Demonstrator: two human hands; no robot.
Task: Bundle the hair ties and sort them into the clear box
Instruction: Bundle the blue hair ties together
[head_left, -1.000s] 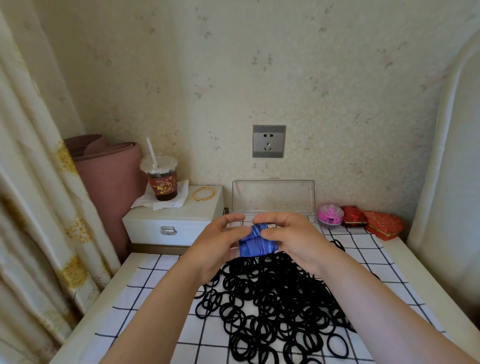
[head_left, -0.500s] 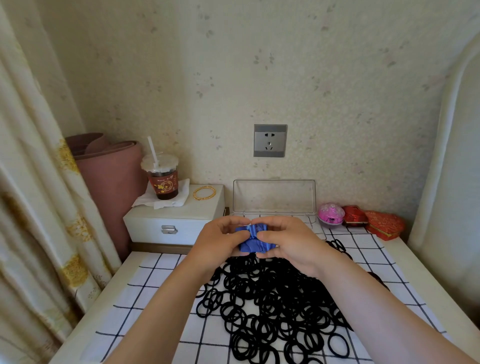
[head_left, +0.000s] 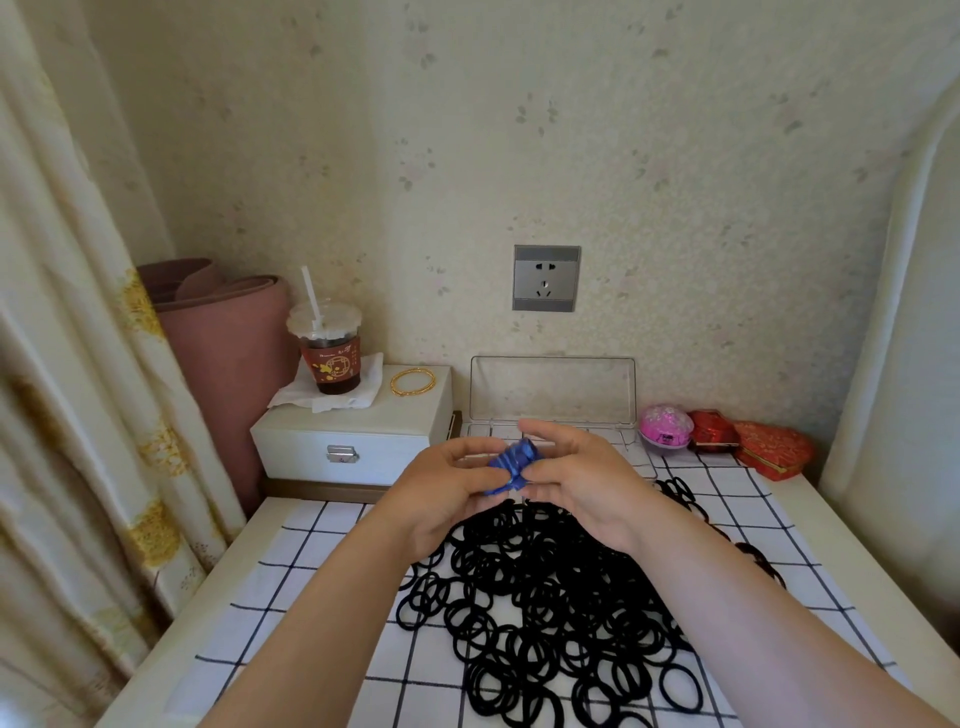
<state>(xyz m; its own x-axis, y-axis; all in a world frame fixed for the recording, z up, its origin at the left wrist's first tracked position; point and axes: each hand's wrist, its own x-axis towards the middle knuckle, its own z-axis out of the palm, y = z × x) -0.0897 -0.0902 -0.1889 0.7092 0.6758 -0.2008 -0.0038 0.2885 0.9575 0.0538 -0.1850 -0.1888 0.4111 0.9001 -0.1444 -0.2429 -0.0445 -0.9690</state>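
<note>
While both hands work above the far edge of the pile, the blue bundle (head_left: 511, 465) looks different from a second ago. Then it lay stretched flat and wide between the two hands. Now it is drawn into a short, tilted wad, ridged like stacked bands.

Left hand (head_left: 441, 488): fingers curled, pinching the bundle's left side. Right hand (head_left: 576, 478): fingers looser than before, forefinger lifted straight above the bundle, thumb at its right edge. Cannot tell whether the right hand grips or only touches.

Reading: the wrap on this bundle is probably finishing. The likely next step is setting it into the clear box (head_left: 553, 389), which stands just behind the hands with its lid upright against the wall. The base is mostly hidden by the hands, so its contents cannot be seen.

Materials:
- The blue bundle is soft and elastic-looking, with a slight sheen on its ridges.
- The black hair ties (head_left: 545, 597) are thin matte loops, tangled and overlapping in a loose heap. None of them is bundled.
- The heap lies on a white checked cloth (head_left: 322, 561) with black grid lines, spread flat over the pale worktop (head_left: 228, 561).
- The box is rigid, transparent plastic, rectangular with rounded corners.

Most of the task looks to be still ahead.
</note>
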